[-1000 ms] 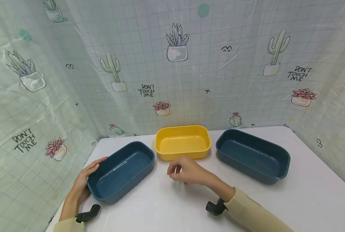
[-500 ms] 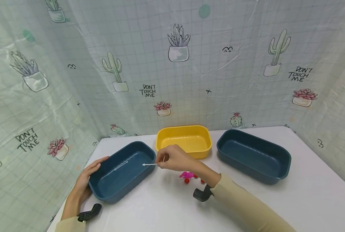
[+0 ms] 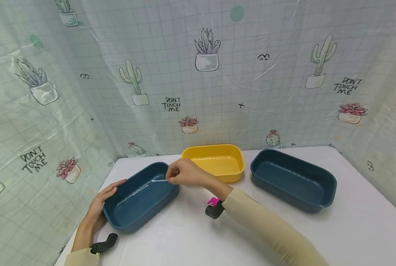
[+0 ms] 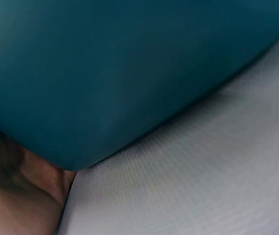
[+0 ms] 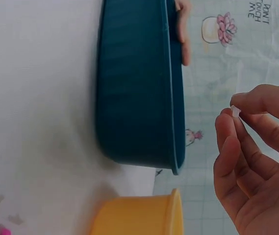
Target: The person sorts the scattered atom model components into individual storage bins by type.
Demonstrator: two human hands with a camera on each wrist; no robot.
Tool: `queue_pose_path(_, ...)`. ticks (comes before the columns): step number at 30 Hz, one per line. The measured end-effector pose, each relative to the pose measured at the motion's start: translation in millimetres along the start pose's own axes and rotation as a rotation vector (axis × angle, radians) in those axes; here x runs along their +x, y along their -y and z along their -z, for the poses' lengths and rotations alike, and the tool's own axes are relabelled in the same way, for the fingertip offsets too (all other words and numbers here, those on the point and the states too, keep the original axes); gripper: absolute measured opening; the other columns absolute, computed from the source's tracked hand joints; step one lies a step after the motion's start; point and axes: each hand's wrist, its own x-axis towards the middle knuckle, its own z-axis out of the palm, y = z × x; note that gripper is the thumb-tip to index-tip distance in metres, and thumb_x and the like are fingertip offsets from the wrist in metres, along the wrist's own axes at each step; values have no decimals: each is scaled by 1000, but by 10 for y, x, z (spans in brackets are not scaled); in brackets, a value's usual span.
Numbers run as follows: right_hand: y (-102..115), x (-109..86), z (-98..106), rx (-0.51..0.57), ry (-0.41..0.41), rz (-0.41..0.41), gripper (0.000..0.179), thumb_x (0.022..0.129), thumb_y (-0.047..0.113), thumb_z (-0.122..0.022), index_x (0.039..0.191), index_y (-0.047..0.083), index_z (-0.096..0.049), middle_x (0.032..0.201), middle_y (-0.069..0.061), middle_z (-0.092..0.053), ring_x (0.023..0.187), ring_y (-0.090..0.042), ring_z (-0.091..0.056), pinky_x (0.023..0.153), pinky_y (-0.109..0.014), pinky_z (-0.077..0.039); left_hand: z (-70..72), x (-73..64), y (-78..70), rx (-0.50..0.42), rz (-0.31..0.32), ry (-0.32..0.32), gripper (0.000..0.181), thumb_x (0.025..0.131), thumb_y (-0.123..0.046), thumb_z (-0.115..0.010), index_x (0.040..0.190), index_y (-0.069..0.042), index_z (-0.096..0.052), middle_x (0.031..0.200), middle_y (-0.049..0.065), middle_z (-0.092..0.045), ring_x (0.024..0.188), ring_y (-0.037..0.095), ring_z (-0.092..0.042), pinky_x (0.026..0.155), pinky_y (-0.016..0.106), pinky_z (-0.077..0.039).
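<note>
My right hand [image 3: 184, 173] hovers over the inner right end of the left dark blue bin [image 3: 139, 218]. Thumb and fingertips pinch a thin white stick [image 3: 159, 180], which points left into the bin and has a small widened tip. In the right wrist view only the white end [image 5: 235, 111] shows between the fingertips. Another thin whitish stick [image 3: 140, 190] lies on the bin's floor. My left hand [image 3: 96, 207] rests along the bin's outer left side, fingers stretched along the rim. The left wrist view shows the blue wall [image 4: 129, 88] close up, with part of the palm beneath its corner.
A yellow bin [image 3: 231, 178] stands at the back middle, and a second dark blue bin [image 3: 294, 197] at the back right. On the white table [image 3: 158, 244], a bright pink piece [image 3: 213, 201] is partly hidden behind the right wrist camera. A patterned curtain [image 3: 228, 81] borders the table behind.
My right hand has moved left and away from me, from the middle of the table to over the left blue bin, carrying the white stick. The left hand has stayed at the bin.
</note>
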Motion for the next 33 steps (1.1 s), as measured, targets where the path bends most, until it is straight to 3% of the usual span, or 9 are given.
queue_pose_path(5,-3,137,-64,62,27,-24,7,96,13,-71,93,16,-77,87,5,-73,79,-11,-61,71,-19,-56,0,4,-5,-7,4,-2,51,114,-31,-35,161,-11,-35,151,-21,-49,132,-11,-49,102,10,-44)
queue_pose_path(18,65,477,-222,-37,68,-55,7,95,14,-73,99,12,-79,88,4,-72,74,-8,-60,69,-14,-55,-16,-5,-18,36,19,-23,52,113,-34,-37,161,-14,-37,152,-20,-47,131,-12,-48,101,9,-43)
queue_pose_path(33,35,761,-463,-15,96,-100,5,95,13,-74,97,11,-78,88,2,-73,71,-10,-62,67,-15,-55,-11,-9,-17,27,11,-19,51,113,-32,-36,160,-11,-37,153,-17,-48,134,-8,-48,102,11,-45)
